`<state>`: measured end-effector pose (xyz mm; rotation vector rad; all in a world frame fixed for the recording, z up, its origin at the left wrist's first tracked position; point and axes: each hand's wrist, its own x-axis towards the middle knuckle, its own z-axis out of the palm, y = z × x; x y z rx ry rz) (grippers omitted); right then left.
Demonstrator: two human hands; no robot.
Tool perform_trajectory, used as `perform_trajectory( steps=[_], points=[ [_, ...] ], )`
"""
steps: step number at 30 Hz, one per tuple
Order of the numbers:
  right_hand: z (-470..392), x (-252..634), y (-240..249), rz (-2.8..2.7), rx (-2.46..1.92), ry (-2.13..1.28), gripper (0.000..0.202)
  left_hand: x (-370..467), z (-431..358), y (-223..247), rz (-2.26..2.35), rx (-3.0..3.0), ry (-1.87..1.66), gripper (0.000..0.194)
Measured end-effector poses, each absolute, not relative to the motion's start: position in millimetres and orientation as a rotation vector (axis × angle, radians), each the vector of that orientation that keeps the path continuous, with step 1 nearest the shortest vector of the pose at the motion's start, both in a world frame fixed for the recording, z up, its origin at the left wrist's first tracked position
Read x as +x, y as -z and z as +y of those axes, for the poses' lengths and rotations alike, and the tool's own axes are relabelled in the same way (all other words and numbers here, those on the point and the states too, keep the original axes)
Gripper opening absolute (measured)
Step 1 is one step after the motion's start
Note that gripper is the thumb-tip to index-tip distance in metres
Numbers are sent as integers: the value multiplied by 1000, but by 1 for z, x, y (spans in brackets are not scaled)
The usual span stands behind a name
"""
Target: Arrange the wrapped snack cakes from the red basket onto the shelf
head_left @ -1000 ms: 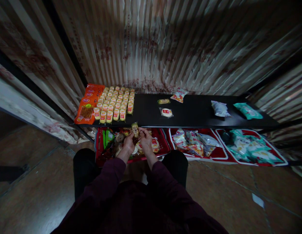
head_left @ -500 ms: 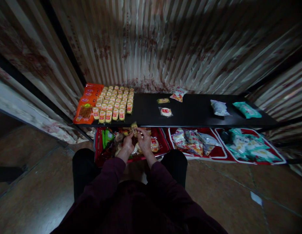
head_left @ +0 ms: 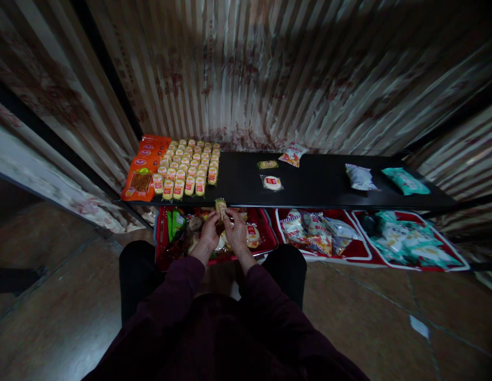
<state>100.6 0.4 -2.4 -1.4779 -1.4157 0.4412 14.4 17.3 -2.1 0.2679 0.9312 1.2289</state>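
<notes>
Between the fingertips of my left hand (head_left: 208, 235) and my right hand (head_left: 236, 233) is a small yellow wrapped snack cake (head_left: 220, 207). Both hands are closed on it, just in front of the shelf's front edge. Below them is a red basket (head_left: 162, 233) with mixed packets, among them a green packet (head_left: 176, 223) and a round wrapped cake (head_left: 252, 236). Rows of similar wrapped cakes (head_left: 186, 164) stand at the left on the black shelf (head_left: 238, 180). Orange packets (head_left: 145, 166) lie beside those rows.
Farther right on the shelf lie a flat yellow packet (head_left: 267, 164), a round white packet (head_left: 272, 183), a red-and-white bag (head_left: 292, 153), a pale bag (head_left: 359, 177) and a teal bag (head_left: 405, 181). Two more red baskets hold striped bags (head_left: 305, 231) and teal packets (head_left: 412, 241). A corrugated curtain (head_left: 246, 79) hangs behind.
The snack cake has turned more upright in my fingers, and my right hand's fingers have come in closer around it. The whole view has shifted very slightly.
</notes>
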Motion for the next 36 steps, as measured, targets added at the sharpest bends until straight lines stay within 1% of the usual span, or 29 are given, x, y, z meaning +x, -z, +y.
perform_trajectory(
  steps=[7, 12, 17, 21, 29, 36],
  points=[
    [1, 102, 5, -1375, -1495, -485, 31, 15, 17, -2, 904, 278, -1251, 24],
    [1, 102, 7, -1324, -1475, -526, 35, 14, 14, -4, 943, 335, -1233, 32],
    [4, 101, 14, -1254, -1455, -663, 41, 15, 12, -6, 977, 426, -1314, 31],
    [7, 101, 19, -1211, -1475, -730, 39, 16, 12, -8, 976, 461, -1344, 31],
    [7, 100, 15, -1182, -1478, -741, 34, 18, 15, -3, 1004, 533, -1388, 31],
    [11, 99, 17, -1143, -1452, -770, 37, 18, 21, 7, 1046, 589, -1446, 28]
  ],
)
